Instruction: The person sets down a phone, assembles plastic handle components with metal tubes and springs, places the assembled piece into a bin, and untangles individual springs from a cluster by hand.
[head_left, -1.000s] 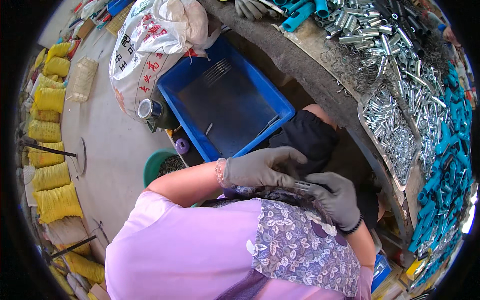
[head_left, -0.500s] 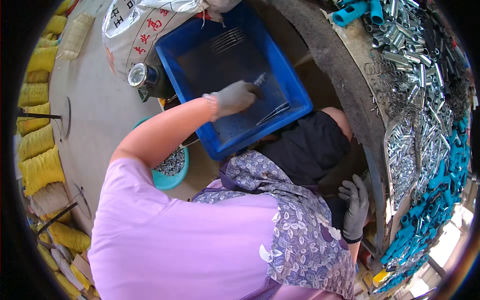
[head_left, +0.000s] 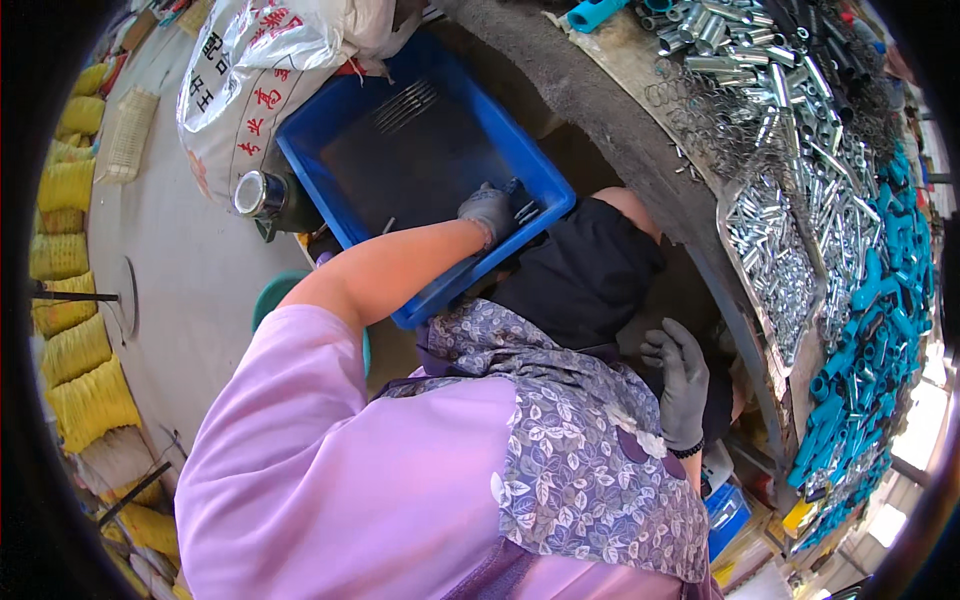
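Note:
My left hand (head_left: 487, 213), in a grey glove, is down inside a blue plastic bin (head_left: 432, 308), near its right-hand corner. Its fingers are curled and closed; whatever is in them is hidden. Right beside them lie a few slim metal rods (head_left: 526, 212), partly covered by the hand. Another short metal piece (head_left: 389, 226) rests on the bin floor to the left. Several thin rods (head_left: 406, 107) lie side by side at the bin's far end. My right hand (head_left: 683, 385), also gloved in grey, hovers beside my lap with its fingers apart, holding nothing.
To the right, a curved bench (head_left: 640, 165) bears heaped silver tubes (head_left: 715, 35), springs (head_left: 670, 95), small metal parts (head_left: 770, 240) and turquoise plastic pieces (head_left: 865, 350). A white sack (head_left: 240, 110) and a lidded can (head_left: 260, 193) stand left of the bin. Yellow bundles (head_left: 90, 400) line the far left.
My left hand has moved nearer the bin's close side, to the slim rods. A short metal piece now shows on the floor left of it. The whole view has shifted; my right hand stays open.

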